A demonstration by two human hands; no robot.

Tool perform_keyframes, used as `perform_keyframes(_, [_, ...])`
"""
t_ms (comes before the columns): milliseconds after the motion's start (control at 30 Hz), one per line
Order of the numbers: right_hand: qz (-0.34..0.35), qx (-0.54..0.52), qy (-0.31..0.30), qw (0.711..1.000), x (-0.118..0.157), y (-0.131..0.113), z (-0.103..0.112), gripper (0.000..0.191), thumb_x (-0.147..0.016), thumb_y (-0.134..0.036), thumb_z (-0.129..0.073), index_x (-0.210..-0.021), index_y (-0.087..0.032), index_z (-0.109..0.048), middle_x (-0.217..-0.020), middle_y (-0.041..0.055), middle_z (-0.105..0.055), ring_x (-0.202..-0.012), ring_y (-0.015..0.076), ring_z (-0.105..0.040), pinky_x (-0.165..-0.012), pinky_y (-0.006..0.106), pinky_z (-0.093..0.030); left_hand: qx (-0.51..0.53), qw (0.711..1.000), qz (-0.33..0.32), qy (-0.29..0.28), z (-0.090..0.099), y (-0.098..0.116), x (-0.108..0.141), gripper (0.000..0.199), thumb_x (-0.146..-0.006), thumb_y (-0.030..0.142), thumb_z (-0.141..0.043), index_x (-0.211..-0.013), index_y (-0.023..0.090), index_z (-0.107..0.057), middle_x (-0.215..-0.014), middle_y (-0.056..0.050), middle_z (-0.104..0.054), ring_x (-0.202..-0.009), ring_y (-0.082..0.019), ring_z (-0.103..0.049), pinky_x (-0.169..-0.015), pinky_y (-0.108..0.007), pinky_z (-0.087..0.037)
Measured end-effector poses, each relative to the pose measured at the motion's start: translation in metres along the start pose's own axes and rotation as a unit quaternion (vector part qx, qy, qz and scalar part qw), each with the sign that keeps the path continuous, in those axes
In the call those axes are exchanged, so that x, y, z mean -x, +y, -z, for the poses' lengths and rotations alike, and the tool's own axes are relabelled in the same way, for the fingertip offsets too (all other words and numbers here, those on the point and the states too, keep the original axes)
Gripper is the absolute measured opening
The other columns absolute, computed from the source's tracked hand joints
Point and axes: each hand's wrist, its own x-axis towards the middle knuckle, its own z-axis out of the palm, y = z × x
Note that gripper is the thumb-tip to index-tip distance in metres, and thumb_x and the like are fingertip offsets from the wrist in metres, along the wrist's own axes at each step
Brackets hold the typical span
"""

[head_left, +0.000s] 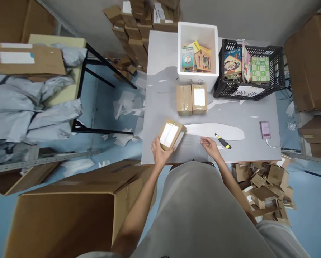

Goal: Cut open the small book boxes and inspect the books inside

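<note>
My left hand [160, 152] grips the near left corner of a small cardboard box [178, 128] with white labels, tilted above the left front of the table. My right hand [209, 146] hovers by the table's front edge, fingers loosely curled and nothing visible in them. Just right of it lies a black and yellow utility knife [223, 141]. Farther back, two small taped cardboard boxes stand side by side: a plain one [184, 100] and one with a white label [199, 99].
Behind them on the grey table [160, 96] stand a white foam box [180, 50] and a black crate [222, 86], both holding books. A phone [265, 129] on a cable lies at right. A large open carton [66, 193] stands at lower left; cardboard scraps [268, 190] fill the lower right.
</note>
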Motion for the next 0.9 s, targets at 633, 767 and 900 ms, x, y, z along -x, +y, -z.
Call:
perform_keyframes(633, [-0.056,0.234,-0.071,0.968,0.025,0.064,0.071,0.074,-0.078,-0.032,-0.095,-0.149,-0.03,-0.076,-0.127,0.0066,-0.085,-0.092,0.0261,-0.077,-0.097,0.044,-0.064,-0.004,0.946,-0.197,-0.257,-0.066,0.026,0.032,0.081,-0.087,0.008,-0.077,-0.164,0.027,-0.064,-0.192,-0.014,-0.026,-0.18,-0.044,-0.018,-0.144,-0.066,-0.027])
perform_keyframes(767, [-0.106,0.23,-0.052,0.966,0.021,0.077,0.078,0.085,-0.059,-0.03,-0.108,-0.139,-0.025,-0.082,-0.128,0.0119,-0.084,-0.093,0.0286,-0.077,-0.101,0.047,-0.063,0.033,0.973,-0.062,-0.221,-0.067,0.0,0.04,0.123,-0.073,0.013,-0.091,-0.182,0.013,-0.032,-0.19,-0.028,-0.022,-0.178,-0.047,-0.023,-0.144,-0.064,-0.026])
perform_keyframes(900, [-0.14,0.257,-0.066,0.954,0.017,0.09,0.077,0.095,-0.06,-0.029,-0.108,-0.148,-0.018,-0.075,-0.134,0.0175,-0.082,-0.095,0.0297,-0.079,-0.101,0.047,-0.063,0.14,0.951,0.117,-0.248,-0.084,-0.021,0.044,0.132,-0.066,0.019,-0.096,-0.181,0.014,-0.03,-0.179,-0.03,-0.046,-0.167,-0.045,-0.047,-0.138,-0.061,-0.04])
